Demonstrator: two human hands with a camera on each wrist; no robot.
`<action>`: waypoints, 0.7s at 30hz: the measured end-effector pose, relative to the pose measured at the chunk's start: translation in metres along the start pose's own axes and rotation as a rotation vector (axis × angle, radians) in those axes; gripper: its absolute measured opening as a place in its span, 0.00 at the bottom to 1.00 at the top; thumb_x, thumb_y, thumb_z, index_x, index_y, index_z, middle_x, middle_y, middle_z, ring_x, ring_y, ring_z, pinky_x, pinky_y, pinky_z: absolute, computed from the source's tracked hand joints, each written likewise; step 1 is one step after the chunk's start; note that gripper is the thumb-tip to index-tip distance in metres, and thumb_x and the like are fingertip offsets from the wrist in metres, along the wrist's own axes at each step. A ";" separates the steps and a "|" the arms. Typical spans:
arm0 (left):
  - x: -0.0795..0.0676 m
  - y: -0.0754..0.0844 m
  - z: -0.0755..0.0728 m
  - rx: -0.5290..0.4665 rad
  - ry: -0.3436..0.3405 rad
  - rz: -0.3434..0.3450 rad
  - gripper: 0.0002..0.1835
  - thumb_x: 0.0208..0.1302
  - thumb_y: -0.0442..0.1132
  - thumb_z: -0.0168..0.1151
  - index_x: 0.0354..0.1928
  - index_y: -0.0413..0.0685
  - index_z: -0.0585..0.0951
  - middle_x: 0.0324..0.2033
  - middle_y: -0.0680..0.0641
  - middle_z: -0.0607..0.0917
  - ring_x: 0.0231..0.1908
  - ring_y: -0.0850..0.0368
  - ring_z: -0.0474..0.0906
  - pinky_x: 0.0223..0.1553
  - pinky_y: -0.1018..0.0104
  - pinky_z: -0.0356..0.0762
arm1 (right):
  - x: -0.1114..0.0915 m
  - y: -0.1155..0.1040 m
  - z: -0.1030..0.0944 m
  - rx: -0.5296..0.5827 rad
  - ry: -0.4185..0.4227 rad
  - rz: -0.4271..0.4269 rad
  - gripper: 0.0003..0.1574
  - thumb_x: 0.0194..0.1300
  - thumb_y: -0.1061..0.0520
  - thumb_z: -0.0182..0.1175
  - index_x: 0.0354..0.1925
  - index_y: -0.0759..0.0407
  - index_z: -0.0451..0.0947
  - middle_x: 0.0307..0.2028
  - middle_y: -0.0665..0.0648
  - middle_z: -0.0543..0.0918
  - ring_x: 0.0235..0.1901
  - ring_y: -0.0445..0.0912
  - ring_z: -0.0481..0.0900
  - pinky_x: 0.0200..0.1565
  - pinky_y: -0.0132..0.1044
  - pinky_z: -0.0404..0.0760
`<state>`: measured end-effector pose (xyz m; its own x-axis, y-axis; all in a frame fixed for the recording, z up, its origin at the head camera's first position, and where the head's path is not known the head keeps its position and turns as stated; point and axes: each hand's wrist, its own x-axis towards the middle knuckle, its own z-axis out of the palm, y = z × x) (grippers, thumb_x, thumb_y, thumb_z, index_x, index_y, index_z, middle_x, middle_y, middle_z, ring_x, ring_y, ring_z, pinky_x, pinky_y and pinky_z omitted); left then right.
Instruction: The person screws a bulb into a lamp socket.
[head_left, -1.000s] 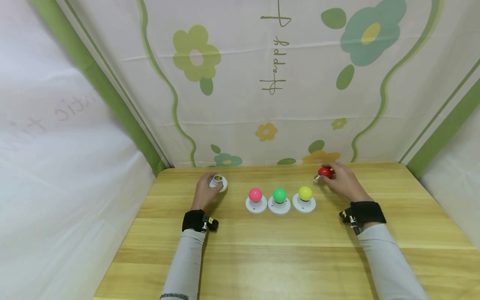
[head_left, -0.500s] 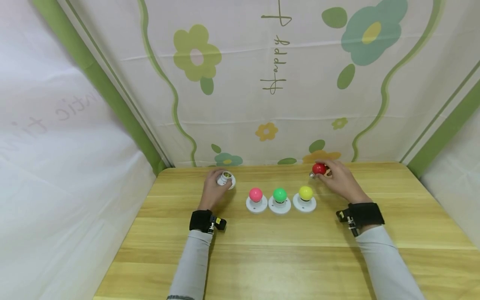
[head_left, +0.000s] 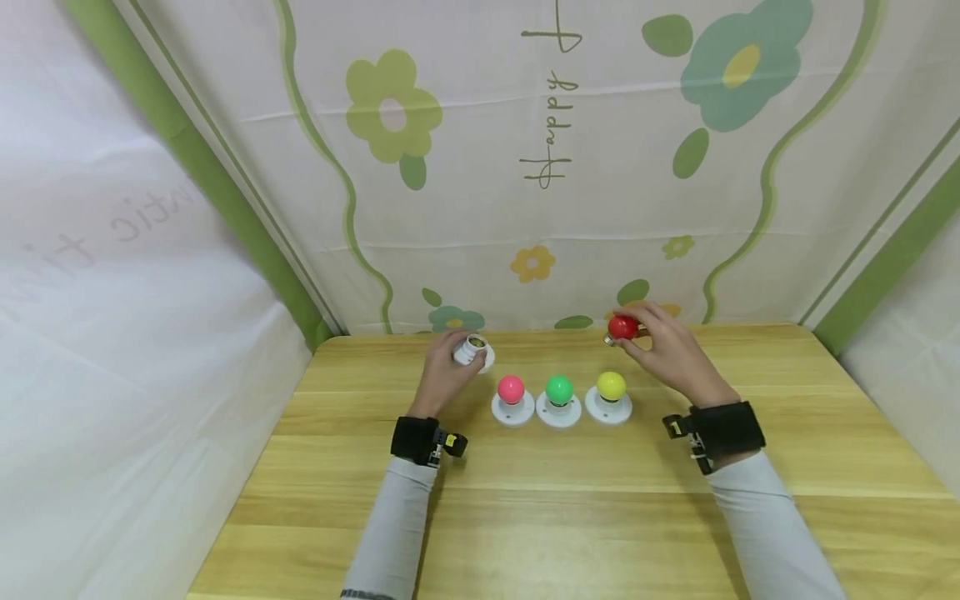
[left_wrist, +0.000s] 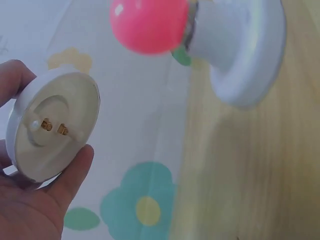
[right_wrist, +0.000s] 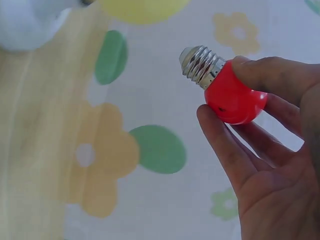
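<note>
My left hand (head_left: 444,373) holds a white lamp socket (head_left: 476,353) by its sides, its brass-coloured opening facing up. In the left wrist view the underside of that socket base (left_wrist: 56,125) shows two brass terminals, and it is off the table. A red light bulb (head_left: 622,327) is pinched between the thumb and fingers of my right hand (head_left: 671,350). Its silver screw cap (right_wrist: 201,65) points left, away from the palm. In front of the hands stand three sockets with bulbs: pink (head_left: 512,390), green (head_left: 559,391) and yellow (head_left: 611,386).
The wooden table (head_left: 525,517) ends at the back against a white curtain (head_left: 480,208) with printed flowers. More white fabric (head_left: 112,333) hangs along the left side. The three fitted sockets form a row between my forearms.
My left hand has carried the empty socket to the right and slightly back. My right hand has brought the red bulb to the left and up. The three fitted sockets stay put.
</note>
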<state>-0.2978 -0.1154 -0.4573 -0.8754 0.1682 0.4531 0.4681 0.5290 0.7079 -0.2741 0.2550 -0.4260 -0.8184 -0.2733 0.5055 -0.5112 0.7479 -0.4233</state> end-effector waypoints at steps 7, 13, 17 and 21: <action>0.001 0.018 0.005 -0.061 -0.035 0.096 0.21 0.59 0.41 0.67 0.54 0.45 0.80 0.54 0.46 0.78 0.52 0.53 0.74 0.52 0.56 0.77 | 0.007 -0.026 -0.006 -0.014 0.046 -0.120 0.33 0.56 0.59 0.70 0.60 0.57 0.73 0.53 0.58 0.76 0.46 0.50 0.77 0.45 0.51 0.82; 0.002 0.033 0.013 -0.097 -0.090 0.117 0.21 0.60 0.43 0.66 0.55 0.47 0.79 0.54 0.48 0.78 0.51 0.55 0.75 0.49 0.61 0.80 | 0.010 -0.042 -0.009 -0.026 0.063 -0.179 0.33 0.56 0.61 0.69 0.60 0.58 0.73 0.56 0.60 0.75 0.49 0.52 0.77 0.47 0.52 0.81; 0.001 0.043 0.019 -0.118 -0.124 0.098 0.21 0.60 0.43 0.67 0.56 0.48 0.78 0.54 0.50 0.77 0.51 0.57 0.74 0.50 0.62 0.79 | 0.012 -0.052 -0.010 -0.020 0.069 -0.216 0.32 0.56 0.60 0.69 0.60 0.58 0.73 0.55 0.60 0.76 0.48 0.52 0.77 0.46 0.51 0.82; 0.000 0.053 0.027 -0.131 -0.161 0.099 0.22 0.60 0.44 0.67 0.57 0.49 0.77 0.55 0.51 0.77 0.52 0.58 0.74 0.50 0.63 0.79 | 0.012 -0.060 -0.009 -0.012 0.073 -0.259 0.33 0.55 0.59 0.70 0.60 0.59 0.74 0.53 0.59 0.77 0.46 0.50 0.78 0.44 0.49 0.83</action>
<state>-0.2765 -0.0653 -0.4344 -0.8274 0.3499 0.4393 0.5553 0.3923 0.7333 -0.2510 0.2128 -0.3875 -0.6395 -0.4122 0.6489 -0.6976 0.6658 -0.2646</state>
